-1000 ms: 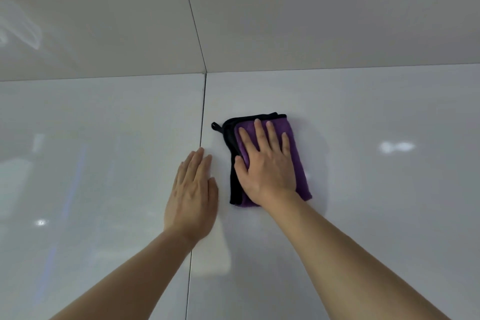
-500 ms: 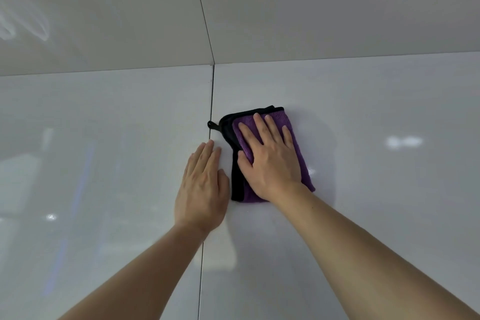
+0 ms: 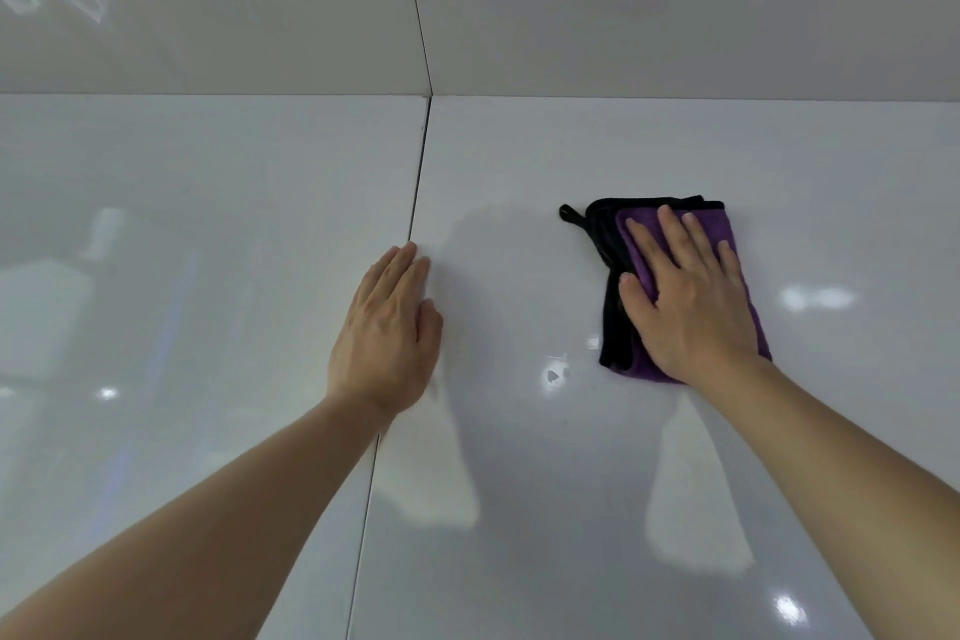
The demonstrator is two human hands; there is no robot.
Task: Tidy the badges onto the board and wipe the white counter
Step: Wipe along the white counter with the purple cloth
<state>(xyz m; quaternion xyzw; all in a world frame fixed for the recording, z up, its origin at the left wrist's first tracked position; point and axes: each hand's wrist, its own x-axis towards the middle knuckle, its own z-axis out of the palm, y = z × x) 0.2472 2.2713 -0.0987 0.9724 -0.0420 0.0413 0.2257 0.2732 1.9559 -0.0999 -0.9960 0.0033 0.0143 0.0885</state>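
Observation:
A folded purple and black cloth (image 3: pixel 613 317) lies on the glossy white counter (image 3: pixel 208 276), right of the middle. My right hand (image 3: pixel 685 301) presses flat on it with straight, spread fingers and covers most of its purple side. My left hand (image 3: pixel 387 327) rests flat on the bare counter, fingers together, over the dark seam between two counter panels. The two hands are well apart. No badges and no board are in view.
A thin dark seam (image 3: pixel 418 182) runs from the back edge toward me between the counter panels. Behind the counter rises a pale glossy wall (image 3: pixel 623 0) with its own joint. Bright light spots reflect off the surface.
My right hand has slid the cloth to the right, away from the seam and from my left hand. The left hand has stayed on the seam.

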